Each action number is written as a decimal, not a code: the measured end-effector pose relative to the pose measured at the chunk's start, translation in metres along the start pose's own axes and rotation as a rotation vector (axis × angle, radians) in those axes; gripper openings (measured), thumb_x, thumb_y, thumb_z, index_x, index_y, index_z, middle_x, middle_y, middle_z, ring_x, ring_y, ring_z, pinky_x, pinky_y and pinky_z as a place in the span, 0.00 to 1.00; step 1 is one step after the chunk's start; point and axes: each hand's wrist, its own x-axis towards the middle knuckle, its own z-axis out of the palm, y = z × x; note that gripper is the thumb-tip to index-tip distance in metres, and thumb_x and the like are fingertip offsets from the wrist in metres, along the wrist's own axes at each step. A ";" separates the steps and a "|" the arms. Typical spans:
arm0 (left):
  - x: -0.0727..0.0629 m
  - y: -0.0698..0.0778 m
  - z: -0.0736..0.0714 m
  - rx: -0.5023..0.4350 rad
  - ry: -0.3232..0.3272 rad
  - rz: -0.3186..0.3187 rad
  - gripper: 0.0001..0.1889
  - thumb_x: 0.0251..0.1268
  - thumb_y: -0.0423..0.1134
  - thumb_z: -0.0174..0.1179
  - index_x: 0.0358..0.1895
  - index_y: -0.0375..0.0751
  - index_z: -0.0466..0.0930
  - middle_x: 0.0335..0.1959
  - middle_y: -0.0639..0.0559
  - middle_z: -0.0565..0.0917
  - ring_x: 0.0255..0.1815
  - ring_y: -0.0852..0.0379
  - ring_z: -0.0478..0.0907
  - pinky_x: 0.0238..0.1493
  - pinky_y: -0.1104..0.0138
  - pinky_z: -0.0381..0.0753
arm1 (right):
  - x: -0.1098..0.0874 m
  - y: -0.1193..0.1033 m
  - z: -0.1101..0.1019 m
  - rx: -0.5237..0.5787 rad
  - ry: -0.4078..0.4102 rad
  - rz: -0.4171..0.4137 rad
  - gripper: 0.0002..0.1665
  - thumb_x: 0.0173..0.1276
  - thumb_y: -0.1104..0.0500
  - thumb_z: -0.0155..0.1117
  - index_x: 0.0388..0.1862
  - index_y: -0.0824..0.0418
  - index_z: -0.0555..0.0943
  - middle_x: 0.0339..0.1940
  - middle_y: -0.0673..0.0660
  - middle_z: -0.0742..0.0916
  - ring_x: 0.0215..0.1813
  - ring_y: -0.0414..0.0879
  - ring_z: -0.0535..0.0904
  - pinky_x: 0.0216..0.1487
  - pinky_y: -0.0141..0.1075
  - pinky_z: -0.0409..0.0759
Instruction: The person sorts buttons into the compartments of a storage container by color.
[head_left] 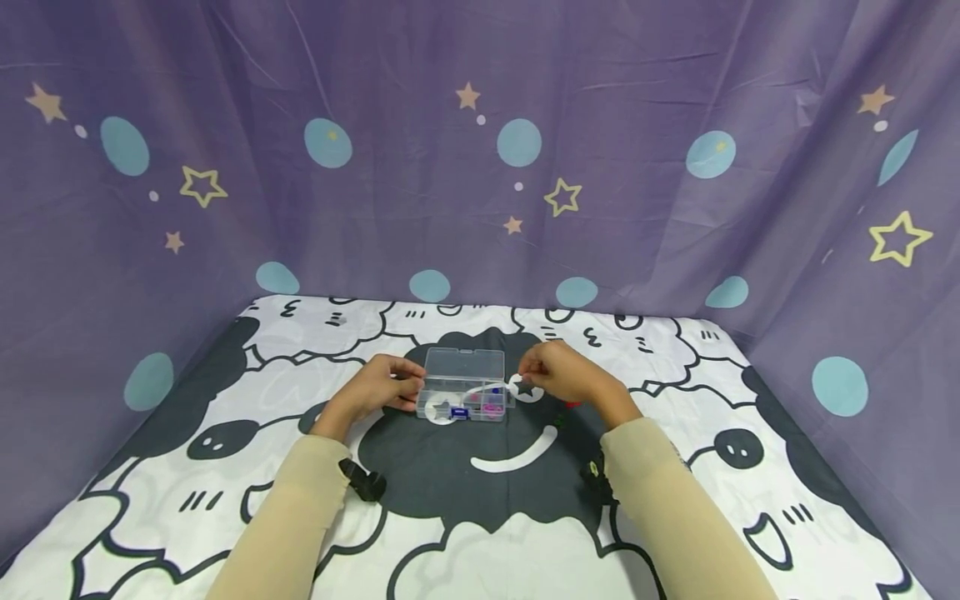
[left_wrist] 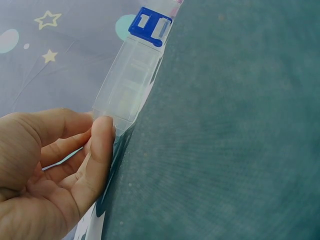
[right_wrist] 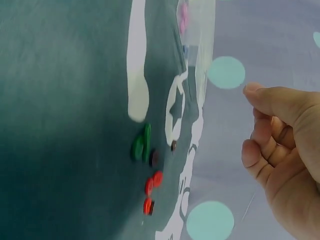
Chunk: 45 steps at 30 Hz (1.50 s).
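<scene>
A clear plastic compartment box sits on the cloth with its clear lid raised at the back. It has a blue latch on its front, and small pink pieces show in its right compartments. My left hand grips the box's left end, thumb and fingertips at the corner. Just right of the box, my right hand is held above the cloth with fingers bent inward; I cannot tell whether its fingertips pinch something small. Green button-like discs and red ones lie below this hand.
A dark disc and small brown pieces lie among the red and green ones. The cloth bears a sheep print, and a purple curtain hangs behind it. Each wrist wears a black strap-on device.
</scene>
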 end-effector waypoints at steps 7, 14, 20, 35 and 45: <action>0.000 0.000 0.001 -0.002 -0.009 0.001 0.15 0.73 0.27 0.61 0.60 0.26 0.80 0.47 0.37 0.80 0.33 0.53 0.85 0.38 0.60 0.92 | -0.014 0.020 -0.008 0.001 0.001 0.024 0.05 0.73 0.67 0.66 0.42 0.67 0.87 0.35 0.57 0.90 0.34 0.39 0.82 0.38 0.37 0.85; 0.000 0.000 0.001 0.000 -0.003 0.006 0.16 0.73 0.27 0.61 0.60 0.25 0.79 0.47 0.36 0.80 0.34 0.52 0.85 0.37 0.60 0.92 | -0.029 0.041 -0.014 0.000 -0.017 0.083 0.05 0.74 0.66 0.65 0.40 0.67 0.87 0.34 0.58 0.90 0.31 0.38 0.79 0.36 0.37 0.82; 0.000 0.000 0.000 -0.003 -0.005 -0.003 0.16 0.73 0.27 0.61 0.60 0.26 0.79 0.47 0.37 0.80 0.33 0.53 0.85 0.37 0.60 0.92 | -0.036 0.056 -0.014 -0.010 -0.065 0.129 0.04 0.72 0.67 0.65 0.39 0.65 0.87 0.32 0.52 0.89 0.32 0.38 0.78 0.37 0.36 0.81; 0.001 -0.003 -0.001 -0.014 -0.008 0.000 0.15 0.73 0.27 0.61 0.60 0.25 0.79 0.46 0.37 0.80 0.33 0.52 0.85 0.37 0.60 0.92 | -0.040 0.071 -0.012 -0.026 -0.153 0.231 0.04 0.64 0.69 0.72 0.35 0.61 0.87 0.27 0.49 0.86 0.30 0.40 0.78 0.35 0.35 0.80; 0.000 -0.001 0.000 -0.019 -0.007 0.001 0.15 0.73 0.27 0.61 0.59 0.25 0.79 0.46 0.37 0.80 0.33 0.52 0.85 0.37 0.60 0.92 | -0.042 0.072 -0.012 -0.056 -0.162 0.215 0.05 0.65 0.67 0.73 0.31 0.59 0.85 0.26 0.47 0.86 0.30 0.39 0.78 0.35 0.34 0.79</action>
